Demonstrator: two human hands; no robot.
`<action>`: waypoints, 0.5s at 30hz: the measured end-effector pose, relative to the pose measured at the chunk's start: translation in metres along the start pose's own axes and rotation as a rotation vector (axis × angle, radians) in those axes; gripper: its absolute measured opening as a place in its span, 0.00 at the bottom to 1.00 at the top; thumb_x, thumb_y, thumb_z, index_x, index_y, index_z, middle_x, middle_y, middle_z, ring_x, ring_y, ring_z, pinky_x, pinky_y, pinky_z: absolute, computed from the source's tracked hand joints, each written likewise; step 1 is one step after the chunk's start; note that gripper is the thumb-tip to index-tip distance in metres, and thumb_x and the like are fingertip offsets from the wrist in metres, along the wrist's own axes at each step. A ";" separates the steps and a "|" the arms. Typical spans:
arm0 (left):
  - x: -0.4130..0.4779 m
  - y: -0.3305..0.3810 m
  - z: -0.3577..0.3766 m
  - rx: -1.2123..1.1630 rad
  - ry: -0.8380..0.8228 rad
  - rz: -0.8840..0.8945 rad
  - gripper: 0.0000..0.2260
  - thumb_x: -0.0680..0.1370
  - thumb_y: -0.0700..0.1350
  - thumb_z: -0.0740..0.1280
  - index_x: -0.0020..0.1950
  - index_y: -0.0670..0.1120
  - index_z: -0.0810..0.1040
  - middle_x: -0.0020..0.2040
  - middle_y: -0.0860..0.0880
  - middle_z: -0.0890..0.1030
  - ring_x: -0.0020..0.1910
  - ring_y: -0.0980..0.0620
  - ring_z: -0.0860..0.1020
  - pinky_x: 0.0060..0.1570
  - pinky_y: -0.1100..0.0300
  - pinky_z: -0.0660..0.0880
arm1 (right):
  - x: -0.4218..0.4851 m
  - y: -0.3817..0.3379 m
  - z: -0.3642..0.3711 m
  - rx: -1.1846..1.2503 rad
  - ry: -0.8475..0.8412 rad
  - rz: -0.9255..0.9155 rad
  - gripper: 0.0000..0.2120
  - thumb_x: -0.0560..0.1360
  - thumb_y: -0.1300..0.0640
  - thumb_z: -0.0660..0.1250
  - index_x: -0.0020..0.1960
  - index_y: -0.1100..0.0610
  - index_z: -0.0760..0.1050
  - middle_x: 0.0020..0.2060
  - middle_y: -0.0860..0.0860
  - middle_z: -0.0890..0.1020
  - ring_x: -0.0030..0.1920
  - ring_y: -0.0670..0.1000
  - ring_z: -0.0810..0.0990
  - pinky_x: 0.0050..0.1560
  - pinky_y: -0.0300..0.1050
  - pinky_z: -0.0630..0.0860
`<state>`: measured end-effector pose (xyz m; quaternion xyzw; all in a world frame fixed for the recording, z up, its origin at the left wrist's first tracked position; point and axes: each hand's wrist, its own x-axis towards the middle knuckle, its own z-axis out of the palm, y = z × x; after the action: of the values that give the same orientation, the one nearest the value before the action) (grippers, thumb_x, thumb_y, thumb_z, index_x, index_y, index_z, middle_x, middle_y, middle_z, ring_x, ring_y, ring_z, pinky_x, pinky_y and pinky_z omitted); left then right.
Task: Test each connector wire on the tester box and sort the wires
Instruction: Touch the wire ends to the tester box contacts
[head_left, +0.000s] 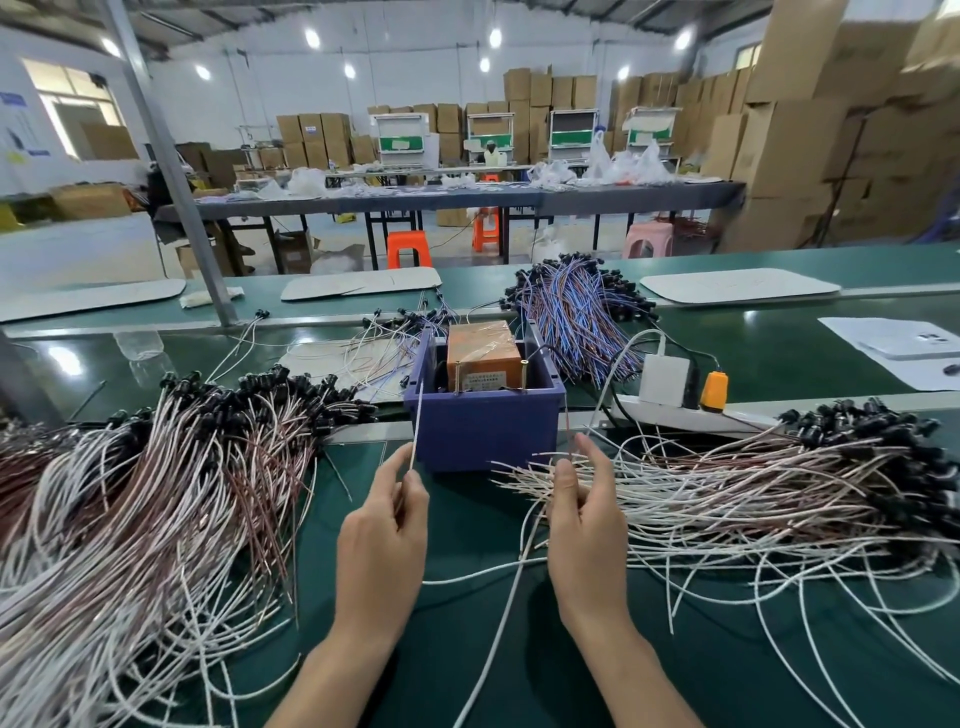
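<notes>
Pinching a thin white wire lead (417, 431) between thumb and forefinger, the left hand (382, 545) holds it upright at the front left of the dark blue plastic box (483, 436). The right hand (587, 525) pinches a thin reddish-brown wire lead (569, 434) the same way, tip up near the box's front right (likely the two leads of one connector wire, can't confirm). Inside the box sits the orange rectangular tester (483, 353) with two brass screw posts (457, 376) at its near edge. Neither lead tip appears to touch a post, so this wire reads as not yet tested. Progress looks mid-batch. A big heap of white and brown wires with black connectors (156, 493) lies at left on the green table (467, 649). A similar heap (753, 493) lies at right, its loose ends under the right hand, so that one looks like the feed and the left one the done pile, but nothing marks which. A bundle of blue and purple wires (576, 312) lies behind the box, and a small scatter of white wires (363, 353) behind-left. Plenty remains at right, if that is the feed.
</notes>
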<state>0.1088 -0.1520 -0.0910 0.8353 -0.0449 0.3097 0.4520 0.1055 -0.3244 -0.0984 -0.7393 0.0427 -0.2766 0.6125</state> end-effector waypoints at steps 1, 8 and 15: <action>-0.001 0.000 0.001 -0.001 -0.005 0.001 0.11 0.83 0.48 0.59 0.64 0.55 0.75 0.25 0.57 0.68 0.22 0.56 0.63 0.24 0.66 0.60 | 0.001 0.000 0.001 0.003 0.020 -0.004 0.07 0.84 0.45 0.56 0.61 0.37 0.67 0.26 0.42 0.75 0.24 0.43 0.68 0.29 0.39 0.65; 0.001 -0.003 0.004 0.018 -0.026 0.006 0.06 0.83 0.52 0.58 0.57 0.58 0.72 0.24 0.56 0.68 0.22 0.54 0.64 0.25 0.66 0.59 | 0.018 0.001 0.013 -0.049 0.097 -0.032 0.03 0.84 0.49 0.60 0.51 0.44 0.70 0.29 0.49 0.79 0.27 0.45 0.75 0.30 0.50 0.73; 0.001 -0.007 0.005 0.011 -0.040 0.019 0.05 0.82 0.53 0.57 0.55 0.62 0.70 0.25 0.55 0.68 0.22 0.54 0.63 0.24 0.66 0.59 | 0.021 0.005 0.015 -0.031 0.076 -0.030 0.02 0.83 0.49 0.61 0.51 0.44 0.72 0.28 0.48 0.78 0.26 0.44 0.73 0.29 0.47 0.71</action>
<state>0.1143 -0.1519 -0.0975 0.8434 -0.0603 0.2973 0.4435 0.1318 -0.3206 -0.0969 -0.7382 0.0591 -0.3127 0.5947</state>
